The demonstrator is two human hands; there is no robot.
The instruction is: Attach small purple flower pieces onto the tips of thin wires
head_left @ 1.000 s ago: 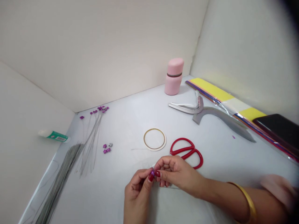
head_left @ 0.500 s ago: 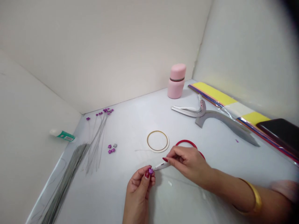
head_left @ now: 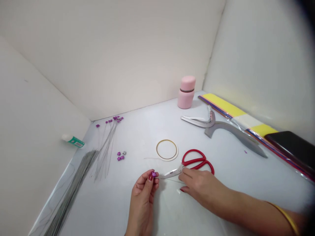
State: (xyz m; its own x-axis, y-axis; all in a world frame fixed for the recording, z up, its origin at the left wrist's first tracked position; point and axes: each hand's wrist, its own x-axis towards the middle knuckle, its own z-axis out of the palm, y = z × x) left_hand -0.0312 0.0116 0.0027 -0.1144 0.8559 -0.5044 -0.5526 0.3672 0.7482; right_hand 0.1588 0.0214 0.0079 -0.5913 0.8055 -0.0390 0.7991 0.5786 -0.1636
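Observation:
In my left hand (head_left: 145, 193), a small purple paper star (head_left: 154, 174) is pinched between thumb and fingertips. My right hand (head_left: 200, 186) lies low over the table, thumb and fingers apart, just below the scissors. A thin grey wire (head_left: 173, 180) runs along the table into the gap between those fingers; I cannot tell whether they touch it. Red-handled scissors (head_left: 194, 157) lie with their blades pointing toward my left hand. A tiny white scrap (head_left: 178, 191) sits by my right thumb. Behind the scissors is a thin tape ring (head_left: 177, 154).
Loose purple stars (head_left: 120, 158) lie left of centre. Wired stars (head_left: 117, 118) and a bundle of grey wires (head_left: 73, 186) are farther left, near a glue tube (head_left: 75, 141). A pink flask (head_left: 186, 92), a grey tool (head_left: 231, 129), paper strips (head_left: 223, 103) and a phone (head_left: 292, 144) occupy the right.
My right hand has moved down off the scissors area, its pinch opening, and the red handles now show. My left hand still holds the star, shifted slightly left. The view has tilted a little.

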